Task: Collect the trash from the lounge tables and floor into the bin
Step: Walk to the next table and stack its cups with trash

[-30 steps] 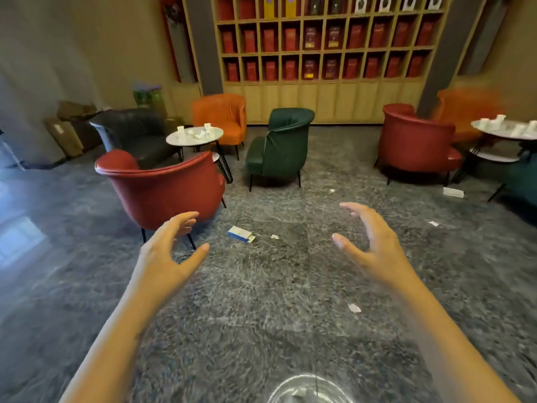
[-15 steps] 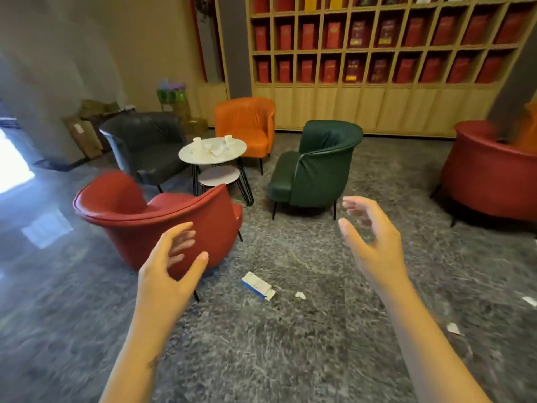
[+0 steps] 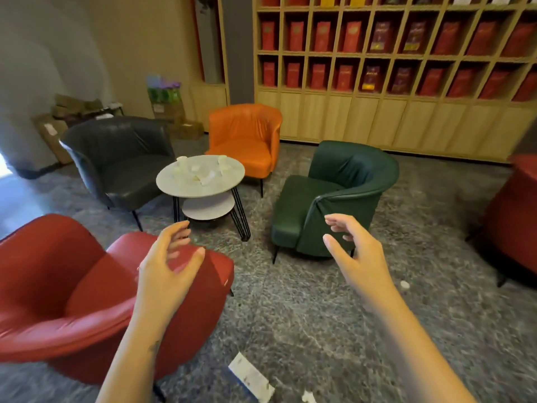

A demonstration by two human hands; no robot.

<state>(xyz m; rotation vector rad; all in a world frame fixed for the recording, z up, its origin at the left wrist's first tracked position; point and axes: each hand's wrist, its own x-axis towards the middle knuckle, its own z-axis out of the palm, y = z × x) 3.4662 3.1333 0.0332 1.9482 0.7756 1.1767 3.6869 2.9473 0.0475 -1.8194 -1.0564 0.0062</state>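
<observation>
Floor (image 3: 290, 303): 3 scraps (image 3: 250, 379); tbl (image 3: 180, 188) ~5 cups (image 3: 223, 160).

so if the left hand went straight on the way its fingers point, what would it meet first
Likely the round white table: the left hand hangs above the red chair, fingers aimed at it. Depth is unclear, so it might clip the chair's rim first.

Both hands, the left hand (image 3: 165, 266) and the right hand (image 3: 359, 257), are held empty with loose fingers (image 3: 334, 220) above a littered floor (image 3: 305, 315); white cups (image 3: 203, 170) are seen on the round worktop (image 3: 174, 184).
</observation>
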